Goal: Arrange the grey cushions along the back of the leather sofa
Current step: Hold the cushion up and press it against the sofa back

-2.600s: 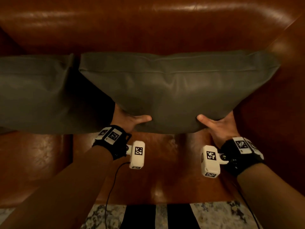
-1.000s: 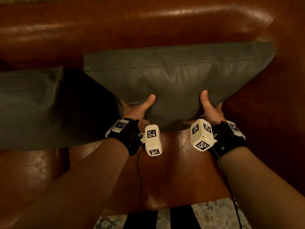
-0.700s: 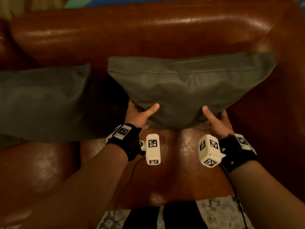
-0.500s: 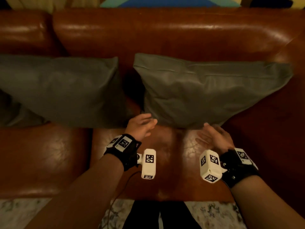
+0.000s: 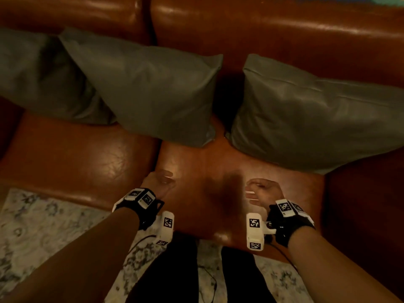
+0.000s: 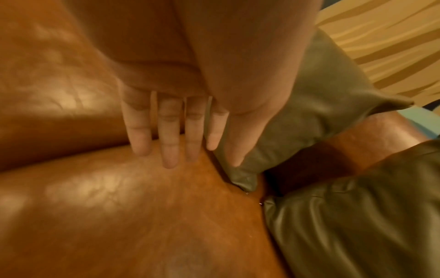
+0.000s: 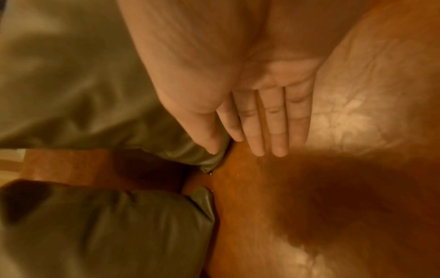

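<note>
Both my hands hang empty with fingers loose; the soft, slippery grey leather cushion [image 5: 317, 119] at two o'clock wants gripping under its bottom edge.

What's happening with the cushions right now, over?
Left hand open, right hand open, both holding nothing. Three grey cushions lean on the sofa back, a gap before the right one. Nothing in the way.

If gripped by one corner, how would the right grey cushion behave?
The right cushion would probably sag: its cover is creased and dented. Its sheen suggests a slick surface, so a shallow grip may slip. It leans against the sofa back; a push may topple it.
</note>
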Action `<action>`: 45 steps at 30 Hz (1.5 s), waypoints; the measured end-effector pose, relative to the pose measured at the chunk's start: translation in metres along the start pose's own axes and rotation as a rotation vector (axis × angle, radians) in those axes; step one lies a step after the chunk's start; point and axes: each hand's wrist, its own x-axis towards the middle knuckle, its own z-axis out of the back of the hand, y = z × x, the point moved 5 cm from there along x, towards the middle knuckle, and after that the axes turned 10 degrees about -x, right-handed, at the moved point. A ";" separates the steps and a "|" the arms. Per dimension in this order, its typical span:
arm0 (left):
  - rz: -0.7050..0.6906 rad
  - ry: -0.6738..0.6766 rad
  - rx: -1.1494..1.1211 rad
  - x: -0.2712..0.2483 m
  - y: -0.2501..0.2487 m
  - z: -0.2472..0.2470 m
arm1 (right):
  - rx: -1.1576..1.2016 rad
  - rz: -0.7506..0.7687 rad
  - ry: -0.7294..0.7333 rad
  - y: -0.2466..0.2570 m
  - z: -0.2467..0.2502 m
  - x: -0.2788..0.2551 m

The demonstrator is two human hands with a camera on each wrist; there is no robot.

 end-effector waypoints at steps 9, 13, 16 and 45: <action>-0.117 -0.125 -0.013 0.062 0.000 0.106 | 0.004 0.118 -0.050 0.079 -0.104 0.009; -0.287 -0.190 -0.193 0.114 -0.028 0.171 | 0.038 0.288 -0.146 0.138 -0.144 0.022; -0.429 -0.177 -0.326 0.154 -0.059 0.217 | 0.034 0.414 -0.273 0.182 -0.169 0.035; -0.456 -0.046 -0.226 0.211 -0.094 0.228 | -0.050 0.439 -0.480 0.204 -0.199 0.074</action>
